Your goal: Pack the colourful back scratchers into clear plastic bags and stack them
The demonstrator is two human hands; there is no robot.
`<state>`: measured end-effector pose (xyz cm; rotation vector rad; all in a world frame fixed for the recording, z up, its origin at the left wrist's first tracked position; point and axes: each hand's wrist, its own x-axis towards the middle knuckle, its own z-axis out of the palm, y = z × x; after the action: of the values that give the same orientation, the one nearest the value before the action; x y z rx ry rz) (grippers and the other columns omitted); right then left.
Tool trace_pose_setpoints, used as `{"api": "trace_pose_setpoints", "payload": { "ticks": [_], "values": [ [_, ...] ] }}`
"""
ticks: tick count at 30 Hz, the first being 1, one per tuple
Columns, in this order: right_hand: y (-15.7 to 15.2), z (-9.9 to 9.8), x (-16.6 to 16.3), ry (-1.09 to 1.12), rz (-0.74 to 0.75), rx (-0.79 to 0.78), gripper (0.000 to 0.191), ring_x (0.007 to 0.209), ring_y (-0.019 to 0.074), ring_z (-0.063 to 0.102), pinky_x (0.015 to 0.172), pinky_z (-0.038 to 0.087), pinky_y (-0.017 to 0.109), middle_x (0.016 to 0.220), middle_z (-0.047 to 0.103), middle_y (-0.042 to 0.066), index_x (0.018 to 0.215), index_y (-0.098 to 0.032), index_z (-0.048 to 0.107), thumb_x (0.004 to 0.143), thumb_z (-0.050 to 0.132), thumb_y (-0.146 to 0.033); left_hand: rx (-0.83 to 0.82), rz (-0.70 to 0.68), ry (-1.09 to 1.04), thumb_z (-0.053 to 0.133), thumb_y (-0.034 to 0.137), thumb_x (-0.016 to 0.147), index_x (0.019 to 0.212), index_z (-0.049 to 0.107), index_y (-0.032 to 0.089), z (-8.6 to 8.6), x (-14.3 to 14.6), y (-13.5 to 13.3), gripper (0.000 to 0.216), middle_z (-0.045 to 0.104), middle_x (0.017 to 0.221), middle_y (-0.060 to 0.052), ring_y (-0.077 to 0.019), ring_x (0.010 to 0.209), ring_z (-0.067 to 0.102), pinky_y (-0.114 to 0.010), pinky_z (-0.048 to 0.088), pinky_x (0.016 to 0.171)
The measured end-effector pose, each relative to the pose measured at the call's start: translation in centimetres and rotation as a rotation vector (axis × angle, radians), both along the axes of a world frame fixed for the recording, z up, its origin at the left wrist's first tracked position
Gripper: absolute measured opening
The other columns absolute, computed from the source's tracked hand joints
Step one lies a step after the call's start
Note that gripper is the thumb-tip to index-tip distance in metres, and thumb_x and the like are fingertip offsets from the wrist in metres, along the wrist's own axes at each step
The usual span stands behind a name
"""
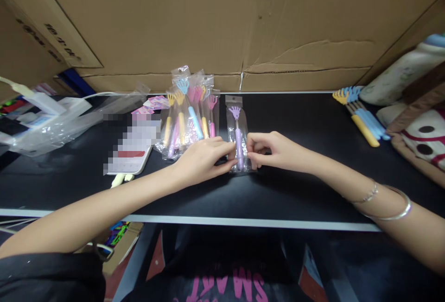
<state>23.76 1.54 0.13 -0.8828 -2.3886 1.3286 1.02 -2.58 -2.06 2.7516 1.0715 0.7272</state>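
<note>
A purple back scratcher (238,137) with a small hand-shaped head lies inside a clear plastic bag (233,100) on the black table. My left hand (206,160) pinches the bag's left edge near its lower end. On the other side, my right hand (273,151) has its fingers closed on the lower right edge of the same bag. Just beyond my left hand is a pile of bagged back scratchers (193,116) in yellow, blue and pink.
Loose yellow and blue back scratchers (365,119) lie at the right, beside a fabric bag (417,140) and a pale bottle (399,75). A phone (134,149), pink cards (153,105) and clear plastic bags (73,126) are at the left. Cardboard (222,24) walls the back.
</note>
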Motion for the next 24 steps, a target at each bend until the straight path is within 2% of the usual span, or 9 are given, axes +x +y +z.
{"api": "trace_pose_setpoints", "payload": {
  "ticks": [5, 10, 15, 19, 24],
  "values": [
    [-0.09, 0.05, -0.13, -0.044, -0.062, 0.008, 0.015, 0.057, 0.0154, 0.067, 0.063, 0.051, 0.028, 0.062, 0.069, -0.002, 0.077, -0.022, 0.047, 0.082, 0.059, -0.030, -0.014, 0.030, -0.013, 0.056, 0.020, 0.089, 0.079, 0.053, 0.018, -0.16, 0.32, 0.37, 0.011, 0.058, 0.069, 0.003, -0.0113, 0.062, 0.054, -0.021, 0.035, 0.057],
    [-0.14, -0.08, -0.21, -0.082, -0.096, 0.043, 0.016, 0.056, 0.0165, 0.068, 0.063, 0.051, 0.028, 0.060, 0.069, -0.001, 0.074, -0.022, 0.046, 0.079, 0.060, -0.029, -0.068, 0.033, -0.031, 0.059, 0.013, 0.086, 0.081, 0.052, 0.018, -0.32, 0.57, 0.47, 0.010, 0.061, 0.073, 0.003, -0.0103, 0.064, 0.056, -0.020, 0.037, 0.059],
    [-0.03, -0.20, -0.13, -0.096, -0.102, 0.048, 0.014, 0.055, 0.0159, 0.066, 0.060, 0.048, 0.026, 0.059, 0.069, -0.003, 0.078, -0.023, 0.046, 0.078, 0.060, -0.026, -0.059, 0.063, -0.049, 0.061, 0.012, 0.088, 0.094, 0.057, 0.018, -0.46, 0.62, 0.39, 0.009, 0.064, 0.077, 0.004, -0.0103, 0.066, 0.058, -0.019, 0.038, 0.060],
    [-0.23, -0.32, -0.25, -0.120, -0.077, 0.154, 0.007, 0.053, 0.0131, 0.061, 0.058, 0.043, 0.024, 0.058, 0.066, -0.004, 0.080, -0.022, 0.050, 0.079, 0.057, -0.021, -0.027, 0.058, -0.008, 0.061, 0.015, 0.090, 0.095, 0.060, 0.018, -0.70, 0.53, 0.35, 0.006, 0.065, 0.080, 0.002, -0.0124, 0.070, 0.060, -0.021, 0.041, 0.063],
    [-0.80, -0.44, -0.49, -0.181, -0.072, 0.309, 0.006, 0.047, 0.0097, 0.046, 0.055, 0.034, 0.022, 0.053, 0.053, -0.008, 0.085, -0.020, 0.055, 0.082, 0.053, -0.014, 0.019, 0.068, 0.046, 0.059, 0.017, 0.091, 0.096, 0.062, 0.018, -0.99, 0.41, 0.26, 0.006, 0.066, 0.083, 0.000, -0.0154, 0.076, 0.061, -0.024, 0.044, 0.067]
  ]
}}
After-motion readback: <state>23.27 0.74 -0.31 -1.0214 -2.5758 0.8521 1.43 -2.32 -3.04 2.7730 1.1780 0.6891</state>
